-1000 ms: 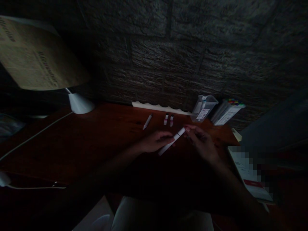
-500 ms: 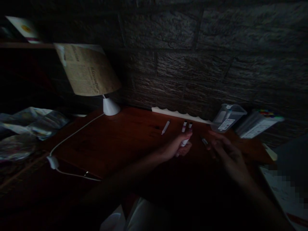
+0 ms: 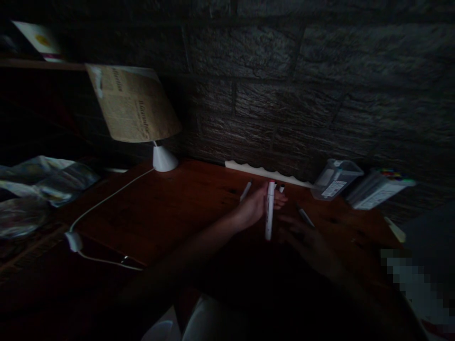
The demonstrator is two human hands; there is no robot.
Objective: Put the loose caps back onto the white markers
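Note:
The room is very dark. My left hand [image 3: 258,206] grips a white marker [image 3: 269,210] and holds it upright over the reddish wooden desk [image 3: 177,208]. My right hand [image 3: 305,241] hovers just right of the marker's lower end, fingers loosely spread with nothing in them. A cap or thin pen [image 3: 304,217] lies on the desk by my right hand. Another white marker [image 3: 245,190] and a small dark-tipped piece [image 3: 281,188] lie behind my left hand.
A lamp with a newspaper-print shade [image 3: 133,104] and white base [image 3: 164,159] stands at the back left, its cord [image 3: 103,203] trailing across the desk. A clear box [image 3: 334,179] and a marker case [image 3: 378,188] lean by the stone wall. Crumpled plastic [image 3: 42,180] lies left.
My left hand has turned the marker from slanted to upright. My right hand let go of its end, drew away, then came back near it. The view swung left.

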